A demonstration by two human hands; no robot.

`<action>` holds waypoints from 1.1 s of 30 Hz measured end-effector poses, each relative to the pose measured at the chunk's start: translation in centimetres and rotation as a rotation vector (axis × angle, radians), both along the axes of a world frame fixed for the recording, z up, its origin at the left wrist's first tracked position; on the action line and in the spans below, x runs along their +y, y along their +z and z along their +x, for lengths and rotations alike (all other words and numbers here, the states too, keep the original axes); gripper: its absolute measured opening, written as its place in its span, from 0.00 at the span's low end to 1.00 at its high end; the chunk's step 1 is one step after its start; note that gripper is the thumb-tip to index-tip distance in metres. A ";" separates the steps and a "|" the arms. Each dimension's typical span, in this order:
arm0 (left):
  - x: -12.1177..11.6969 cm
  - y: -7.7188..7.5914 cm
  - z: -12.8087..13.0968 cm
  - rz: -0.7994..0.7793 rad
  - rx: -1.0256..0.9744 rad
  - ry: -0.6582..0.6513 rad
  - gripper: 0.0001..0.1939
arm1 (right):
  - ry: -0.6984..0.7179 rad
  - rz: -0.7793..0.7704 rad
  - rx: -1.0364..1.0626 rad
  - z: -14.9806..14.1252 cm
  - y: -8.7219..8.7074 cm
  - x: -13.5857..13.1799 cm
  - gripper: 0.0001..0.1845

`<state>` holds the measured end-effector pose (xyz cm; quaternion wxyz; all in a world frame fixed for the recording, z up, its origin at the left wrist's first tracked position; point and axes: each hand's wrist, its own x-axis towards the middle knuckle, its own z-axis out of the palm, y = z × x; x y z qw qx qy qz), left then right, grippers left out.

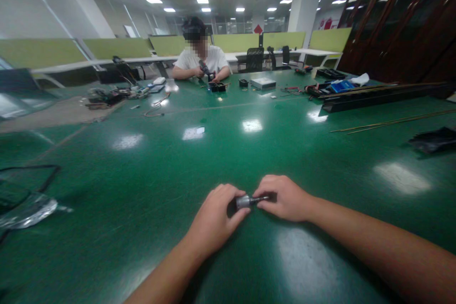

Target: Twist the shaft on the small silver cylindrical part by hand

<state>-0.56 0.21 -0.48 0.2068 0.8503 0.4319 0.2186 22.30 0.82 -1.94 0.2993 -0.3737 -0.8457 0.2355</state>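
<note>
Both my hands rest on the green table (pixel 228 152) near its front edge. My left hand (pixel 213 221) is closed around a small silver cylindrical part (pixel 244 201), which looks like a little motor. A thin dark shaft (pixel 261 198) sticks out of that part to the right. My right hand (pixel 285 198) pinches this shaft with fingers curled. The two hands almost touch over the part.
Across the table sits another person (pixel 200 59) working on a small black item (pixel 217 86). Cables and gear (pixel 114 96) lie at far left, a silver box (pixel 262 83) and long black rails (pixel 377 97) at right. Crumpled plastic bags (pixel 24 211) lie at my left.
</note>
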 end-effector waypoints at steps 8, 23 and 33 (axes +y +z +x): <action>0.0 0.0 -0.1 -0.020 -0.014 0.008 0.10 | -0.017 0.007 -0.026 0.1 -0.1 0.1 0.09; 0.3 -0.2 -0.2 -0.035 -0.020 0.007 0.10 | -0.031 -0.001 -0.003 0.2 -0.1 0.2 0.08; 0.2 -0.2 -0.3 -0.053 -0.023 0.006 0.09 | -0.019 0.022 0.016 0.3 -0.1 0.2 0.09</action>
